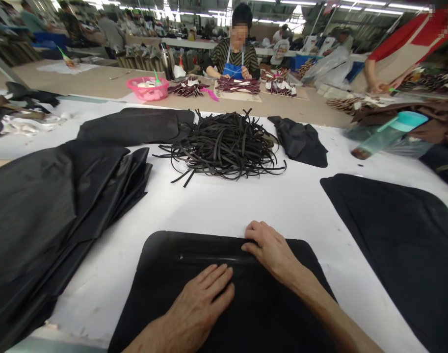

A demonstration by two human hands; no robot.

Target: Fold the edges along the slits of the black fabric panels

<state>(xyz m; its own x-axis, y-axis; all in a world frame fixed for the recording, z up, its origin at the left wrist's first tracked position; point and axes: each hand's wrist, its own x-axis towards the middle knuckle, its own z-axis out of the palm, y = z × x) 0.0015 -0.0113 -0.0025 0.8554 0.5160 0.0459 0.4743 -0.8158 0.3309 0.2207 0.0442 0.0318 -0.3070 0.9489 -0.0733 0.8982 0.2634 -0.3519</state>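
A black fabric panel [172, 284] with rounded corners lies flat on the white table [224, 206] right in front of me. A zipper line [205, 257] runs across its upper part. My left hand [199, 306] rests flat on the panel, fingers stretched out toward the zipper. My right hand [270, 247] sits at the panel's far edge, fingers curled down and pressing on the fabric by the zipper's right end. Neither hand lifts anything.
A pile of thin black strips [227, 144] lies mid-table. Stacks of black fabric sit at left [50, 211], back [135, 125], back right [301, 139] and right [396, 235]. A teal-lidded bottle [389, 132] lies at right. A seated person [236, 54] works across; pink basin [148, 89].
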